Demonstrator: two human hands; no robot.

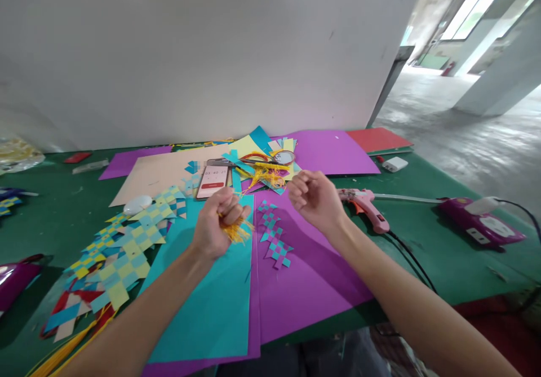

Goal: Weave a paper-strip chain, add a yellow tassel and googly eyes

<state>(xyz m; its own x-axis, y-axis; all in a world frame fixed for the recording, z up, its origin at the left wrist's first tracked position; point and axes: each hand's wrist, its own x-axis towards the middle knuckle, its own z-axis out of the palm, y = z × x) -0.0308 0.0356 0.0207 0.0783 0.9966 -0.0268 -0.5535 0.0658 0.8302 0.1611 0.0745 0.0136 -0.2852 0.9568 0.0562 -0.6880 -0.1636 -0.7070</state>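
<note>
My left hand (pixel 213 225) is closed around a yellow tassel (pixel 237 230), whose loose fringe spreads out below the fingers over the teal sheet (pixel 203 304). To its right, my right hand (pixel 316 205) is raised above the purple sheet (pixel 313 304) with its fingers curled in; whatever they may hold is hidden. Between the two hands lies a narrow woven strip of purple and teal paper (pixel 274 236), flat on the purple sheet. A phone (pixel 212 181) with a timer on its screen lies just beyond my left hand.
Woven yellow-and-blue paper pieces (pixel 127 247) pile up at the left beside a white mouse-shaped object (pixel 137 204). Scissors (pixel 256 158) and yellow threads (pixel 270 175) lie at the back. On the right are a pink glue gun (pixel 367 205) and a purple power strip (pixel 477 225) with cables.
</note>
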